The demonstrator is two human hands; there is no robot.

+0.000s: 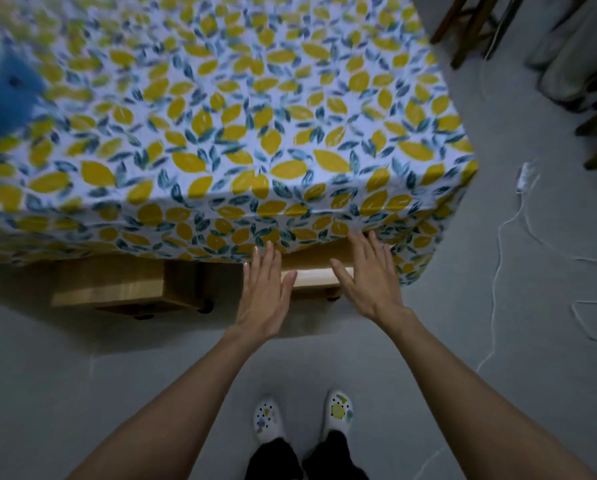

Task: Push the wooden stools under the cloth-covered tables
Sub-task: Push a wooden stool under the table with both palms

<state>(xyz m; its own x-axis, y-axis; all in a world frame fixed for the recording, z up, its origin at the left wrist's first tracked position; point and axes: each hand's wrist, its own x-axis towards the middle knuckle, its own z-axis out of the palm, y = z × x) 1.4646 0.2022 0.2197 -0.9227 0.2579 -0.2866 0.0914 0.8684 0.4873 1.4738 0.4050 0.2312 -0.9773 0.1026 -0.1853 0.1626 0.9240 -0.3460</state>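
Observation:
A table under a lemon-print cloth (221,133) fills the upper left of the view. Two light wooden stools stand at its near edge, mostly tucked beneath the hanging cloth. The right stool (312,277) shows only its front edge between my hands. My left hand (264,296) lies flat with fingers spread over that stool's left end. My right hand (368,278) is flat and spread at its right end, fingertips reaching the cloth hem. The left stool (117,285) sticks out a little further, untouched.
A blue blurred object (3,88) sits on the table at the far left. A white cable with a small adapter (524,178) trails over the grey floor on the right. Dark wooden furniture legs (470,26) stand at the top right. My feet in patterned slippers (302,414) are below.

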